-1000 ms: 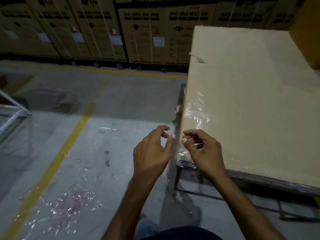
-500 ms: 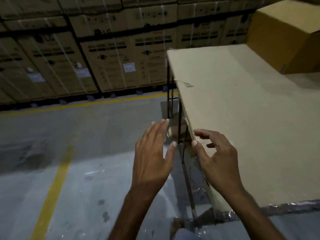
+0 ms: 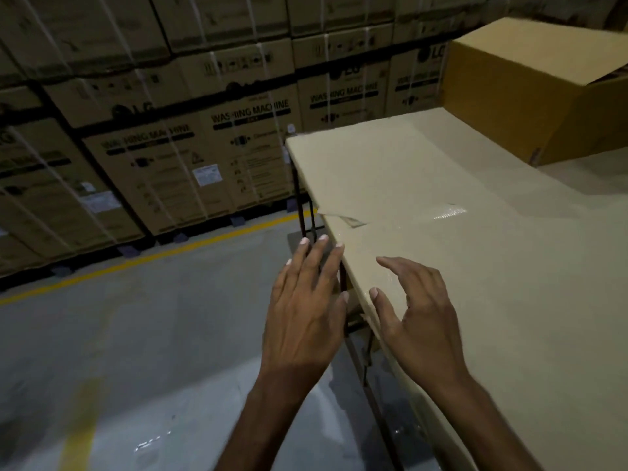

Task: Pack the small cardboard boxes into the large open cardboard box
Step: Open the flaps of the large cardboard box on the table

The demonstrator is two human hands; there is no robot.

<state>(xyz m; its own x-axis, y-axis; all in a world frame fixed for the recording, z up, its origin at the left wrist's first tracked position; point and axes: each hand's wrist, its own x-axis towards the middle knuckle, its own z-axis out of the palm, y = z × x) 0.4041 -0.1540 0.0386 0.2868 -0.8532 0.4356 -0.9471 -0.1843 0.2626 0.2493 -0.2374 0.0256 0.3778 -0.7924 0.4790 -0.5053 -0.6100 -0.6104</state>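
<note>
While the left hand (image 3: 306, 311) holds its fingers (image 3: 317, 260) straight just beside the surface (image 3: 475, 266) edge, the right hand (image 3: 418, 321) spreads relaxed, empty fingers above it; the large cardboard box (image 3: 509, 96) sits well beyond them, rightward.

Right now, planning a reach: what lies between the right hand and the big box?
Head view: only bare cardboard-covered tabletop with a shiny tape patch, from right hand to big box.

Dim, warm light — glare on the table (image 3: 448, 212) tape, motion blur, wide-angle bending at the edges.
</note>
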